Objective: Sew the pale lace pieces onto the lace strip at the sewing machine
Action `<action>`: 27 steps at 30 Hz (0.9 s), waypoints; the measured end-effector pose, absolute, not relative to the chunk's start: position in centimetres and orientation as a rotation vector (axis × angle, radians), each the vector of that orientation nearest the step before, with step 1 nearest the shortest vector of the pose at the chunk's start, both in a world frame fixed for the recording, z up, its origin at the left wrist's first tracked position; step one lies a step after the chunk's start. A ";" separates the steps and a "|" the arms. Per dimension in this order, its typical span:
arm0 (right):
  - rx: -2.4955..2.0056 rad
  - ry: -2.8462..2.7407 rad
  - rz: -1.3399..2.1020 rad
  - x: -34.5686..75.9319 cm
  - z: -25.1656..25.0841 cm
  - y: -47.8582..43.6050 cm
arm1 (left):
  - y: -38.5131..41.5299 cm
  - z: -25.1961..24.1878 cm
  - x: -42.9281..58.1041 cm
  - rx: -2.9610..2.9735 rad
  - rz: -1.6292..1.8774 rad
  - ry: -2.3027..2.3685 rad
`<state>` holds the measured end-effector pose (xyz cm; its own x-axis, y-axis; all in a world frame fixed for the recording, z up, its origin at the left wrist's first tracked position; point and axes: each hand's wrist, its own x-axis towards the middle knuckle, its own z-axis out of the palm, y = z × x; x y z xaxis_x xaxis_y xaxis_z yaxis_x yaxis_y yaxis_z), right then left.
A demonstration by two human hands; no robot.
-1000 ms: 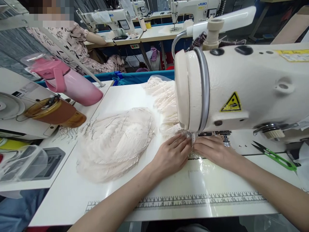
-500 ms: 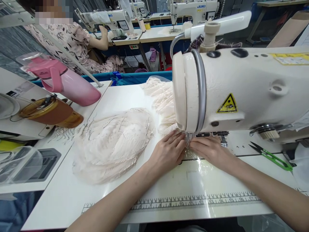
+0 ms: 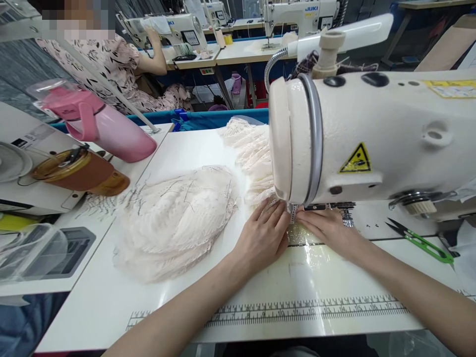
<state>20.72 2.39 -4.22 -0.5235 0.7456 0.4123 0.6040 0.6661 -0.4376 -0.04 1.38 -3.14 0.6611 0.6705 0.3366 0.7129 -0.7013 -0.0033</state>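
Lace (image 3: 292, 213) drawn slightly inward, ruffle (image 3: 255, 158) pressed by spread left hand (image 3: 262, 230), right hand (image 3: 329, 225) flat, hold not tellable; puckering may be caused by uneven pulling beneath machine (image 3: 297, 144).

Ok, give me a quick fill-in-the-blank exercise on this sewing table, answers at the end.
1. The snips to the right of the right hand are black and ____.
2. The cloth heap lies to the ____ of the left hand.
3. The bottle is ____.
Answers: green; left; pink.
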 end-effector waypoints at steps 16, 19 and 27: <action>-1.202 -2.299 0.215 21.5 -4.5 2.5 | 1.4 -3.3 0.0 -2.758 -0.484 -1.114; -1.266 -2.262 0.154 22.2 -6.5 2.4 | 1.3 -3.2 0.1 -2.756 -0.485 -1.128; -1.205 -2.307 0.101 22.8 -7.7 3.0 | 1.4 -3.2 0.1 -2.721 -0.467 -1.147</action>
<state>22.82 2.95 -7.69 -0.4617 0.7815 0.4196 0.7421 0.5995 -0.3000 0.14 1.35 -3.24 0.6586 0.6709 0.3408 0.7182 -0.6956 -0.0187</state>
